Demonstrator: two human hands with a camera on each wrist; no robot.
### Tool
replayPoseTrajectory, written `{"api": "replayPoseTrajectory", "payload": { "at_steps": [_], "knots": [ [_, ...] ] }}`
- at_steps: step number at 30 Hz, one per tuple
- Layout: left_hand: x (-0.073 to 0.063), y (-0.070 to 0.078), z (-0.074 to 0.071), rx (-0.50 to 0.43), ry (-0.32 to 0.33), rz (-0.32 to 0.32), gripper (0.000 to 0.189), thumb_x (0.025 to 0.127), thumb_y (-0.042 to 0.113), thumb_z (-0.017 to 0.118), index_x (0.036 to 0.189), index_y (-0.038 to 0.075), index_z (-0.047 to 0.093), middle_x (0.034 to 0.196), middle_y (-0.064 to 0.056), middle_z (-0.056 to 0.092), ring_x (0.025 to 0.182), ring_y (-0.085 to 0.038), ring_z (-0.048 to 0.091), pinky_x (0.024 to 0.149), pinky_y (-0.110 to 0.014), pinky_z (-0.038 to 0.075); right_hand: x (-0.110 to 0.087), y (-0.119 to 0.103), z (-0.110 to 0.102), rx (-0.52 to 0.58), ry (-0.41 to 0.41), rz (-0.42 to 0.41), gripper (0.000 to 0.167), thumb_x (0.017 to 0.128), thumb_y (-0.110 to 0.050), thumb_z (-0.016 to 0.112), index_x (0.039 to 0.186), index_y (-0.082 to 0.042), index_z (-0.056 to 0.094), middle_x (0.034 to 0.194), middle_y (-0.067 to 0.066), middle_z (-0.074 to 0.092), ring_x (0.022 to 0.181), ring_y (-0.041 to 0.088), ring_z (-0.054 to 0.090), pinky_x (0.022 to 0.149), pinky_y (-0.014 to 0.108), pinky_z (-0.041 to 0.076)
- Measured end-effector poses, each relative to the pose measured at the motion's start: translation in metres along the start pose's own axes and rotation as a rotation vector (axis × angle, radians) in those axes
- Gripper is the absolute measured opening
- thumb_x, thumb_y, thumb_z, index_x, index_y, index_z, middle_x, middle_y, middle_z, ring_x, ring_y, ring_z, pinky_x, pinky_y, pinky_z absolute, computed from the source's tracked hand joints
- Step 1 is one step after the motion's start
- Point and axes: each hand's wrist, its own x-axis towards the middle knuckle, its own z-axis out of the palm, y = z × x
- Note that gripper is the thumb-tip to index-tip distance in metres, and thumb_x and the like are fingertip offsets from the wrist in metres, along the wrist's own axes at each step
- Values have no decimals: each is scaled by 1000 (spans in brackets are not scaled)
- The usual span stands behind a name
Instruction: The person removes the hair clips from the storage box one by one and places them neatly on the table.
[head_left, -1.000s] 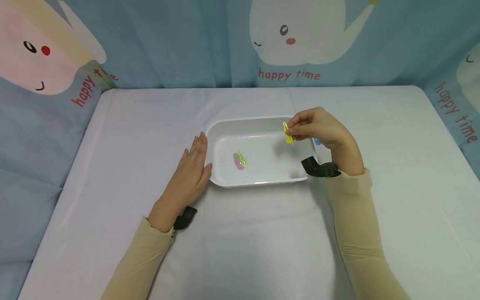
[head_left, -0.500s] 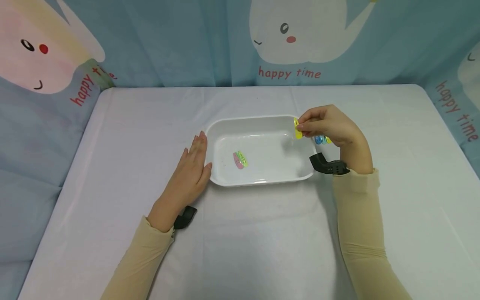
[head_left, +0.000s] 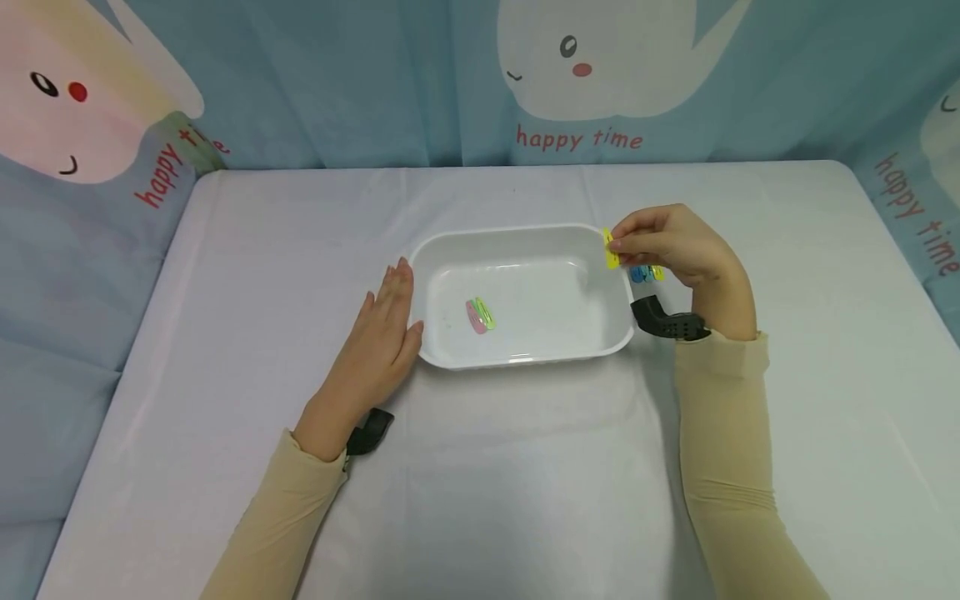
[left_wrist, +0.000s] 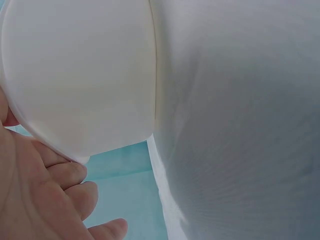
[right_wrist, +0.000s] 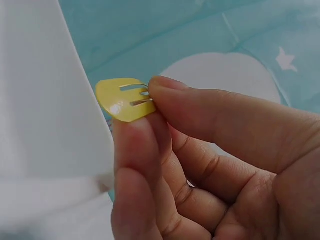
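Between thumb and fingers, my right hand (head_left: 678, 242) pinches a yellow snap hair clip (right_wrist: 125, 100) above the right rim of a white tray (head_left: 525, 354). My left hand (head_left: 367, 354) lies with straight fingers along the tray's left rim; in the left wrist view its fingers (left_wrist: 67, 175) touch the rim. Inside the tray, a pink hair clip (head_left: 476, 317) and a green hair clip (head_left: 485, 313) lie side by side, left of the middle. Just outside the right rim, blue hair clips (head_left: 639, 274) and another yellow clip (head_left: 658, 272) lie on the table, partly hidden by my right hand.
A white cloth covers the table (head_left: 495, 467). Behind it and at the sides hangs a blue curtain (head_left: 360, 83) with white cartoon figures. Each wrist carries a black strap mount (head_left: 667, 321).
My right hand has moved right with the yellow hair clip, from over the tray's inside to its right rim. The left hand stays at the left rim.
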Motion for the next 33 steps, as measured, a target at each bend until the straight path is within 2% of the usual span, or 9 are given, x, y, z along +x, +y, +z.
{"api": "replayPoseTrajectory", "payload": {
  "at_steps": [15, 33],
  "knots": [
    [1, 0, 0, 1, -8, -3, 63, 100, 19, 36, 150, -1, 4, 156, -14, 5, 143, -26, 5, 109, -57, 12, -6, 8, -16, 40, 59, 7, 5, 87, -8, 66, 86, -9, 70, 81, 0, 67, 71, 15, 63, 70, 23, 53],
    [0, 1, 0, -6, -16, -10, 63, 100, 19, 35, 150, -1, 4, 157, -14, 4, 143, -25, 3, 110, -56, 11, -11, 18, -35, 199, 132, 15, 9, 86, -3, 66, 82, -8, 72, 80, 2, 66, 68, 13, 61, 66, 21, 52]
  ]
}}
